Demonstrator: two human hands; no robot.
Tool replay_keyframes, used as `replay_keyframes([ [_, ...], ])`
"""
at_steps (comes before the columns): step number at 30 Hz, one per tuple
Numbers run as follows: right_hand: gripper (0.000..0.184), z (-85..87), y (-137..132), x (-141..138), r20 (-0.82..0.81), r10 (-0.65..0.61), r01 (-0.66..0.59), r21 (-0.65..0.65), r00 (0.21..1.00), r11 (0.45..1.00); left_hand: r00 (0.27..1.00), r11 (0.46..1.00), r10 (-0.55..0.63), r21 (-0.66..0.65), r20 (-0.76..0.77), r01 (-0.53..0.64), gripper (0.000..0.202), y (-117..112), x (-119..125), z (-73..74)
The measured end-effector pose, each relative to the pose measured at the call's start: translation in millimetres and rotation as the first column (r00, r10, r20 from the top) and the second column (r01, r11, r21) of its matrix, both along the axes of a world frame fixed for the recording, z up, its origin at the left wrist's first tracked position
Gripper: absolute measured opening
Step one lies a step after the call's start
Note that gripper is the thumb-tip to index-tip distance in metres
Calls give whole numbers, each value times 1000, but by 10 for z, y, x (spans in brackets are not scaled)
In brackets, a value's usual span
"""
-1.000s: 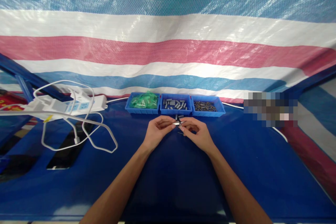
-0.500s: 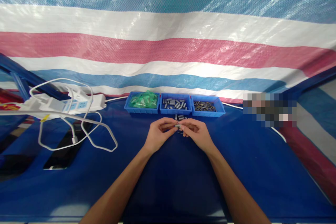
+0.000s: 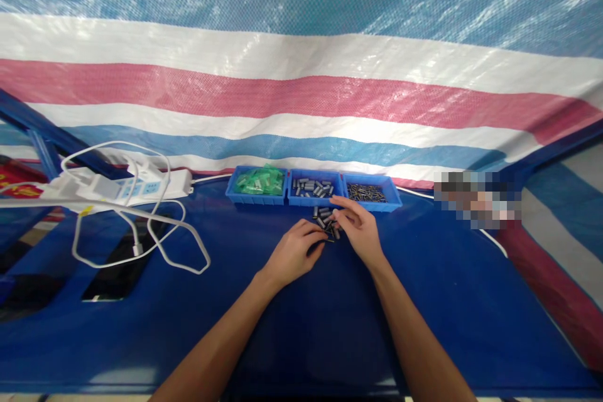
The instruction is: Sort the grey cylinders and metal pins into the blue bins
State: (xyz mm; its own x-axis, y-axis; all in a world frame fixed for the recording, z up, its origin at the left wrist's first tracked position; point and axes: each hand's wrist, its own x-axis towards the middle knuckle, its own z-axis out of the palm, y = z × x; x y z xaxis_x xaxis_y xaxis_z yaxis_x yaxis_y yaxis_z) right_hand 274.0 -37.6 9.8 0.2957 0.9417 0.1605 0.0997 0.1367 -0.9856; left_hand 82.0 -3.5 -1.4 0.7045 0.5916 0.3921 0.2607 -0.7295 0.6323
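A small pile of dark and silvery metal cylinders (image 3: 323,217) lies on the blue table in front of the bins. My left hand (image 3: 296,252) rests at the pile's near left side, fingers curved and touching its edge, with the thumb apart from them. Over the pile's right side is my right hand (image 3: 358,227), its index finger stretched out and the thumb lower, with a gap between. I see nothing held in either hand, though the fingertips partly cover the pile. Just behind, a blue bin (image 3: 315,201) contains similar silvery cylinders.
To the left stands a blue bin (image 3: 257,199) of green packets; to the right, a blue bin (image 3: 377,206) of thin metal pins or screws. A white power strip (image 3: 176,183) with looping cables (image 3: 205,251) and a black phone (image 3: 110,276) lie at left. A striped sheet (image 3: 301,97) hangs behind.
My hands were together, pinching a small silvery cylinder between their fingertips. They have now parted; the cylinder no longer shows in them, and both are at the pile.
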Motion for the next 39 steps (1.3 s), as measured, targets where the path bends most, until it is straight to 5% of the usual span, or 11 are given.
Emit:
replay_keyframes([
  [15, 28, -35, -75, 42, -10, -83, 83, 15, 997, 996, 964, 992, 95, 106, -250, -71, 9, -3, 65, -13],
  [20, 27, -38, -86, 33, -31, -75, 75, 7, 997, 997, 988, 968, 154, -206, 31, -144, 11, 10, 44, 4],
  [28, 30, -33, -93, 17, -30, -14, 13, -30, 999, 999, 849, 766, 384, -638, 362, -75, 20, 60, 31, 86],
  [33, 32, -55, -105, -15, -49, 71, -73, -55, 996, 996, 805, 707, 444, -706, 393, -45, 30, 102, 13, 76],
  [39, 40, 27, -132, -77, -58, 140, -143, -53, 988, 988, 869, 673, 402, -736, 289, -66, 31, 98, -11, 99],
])
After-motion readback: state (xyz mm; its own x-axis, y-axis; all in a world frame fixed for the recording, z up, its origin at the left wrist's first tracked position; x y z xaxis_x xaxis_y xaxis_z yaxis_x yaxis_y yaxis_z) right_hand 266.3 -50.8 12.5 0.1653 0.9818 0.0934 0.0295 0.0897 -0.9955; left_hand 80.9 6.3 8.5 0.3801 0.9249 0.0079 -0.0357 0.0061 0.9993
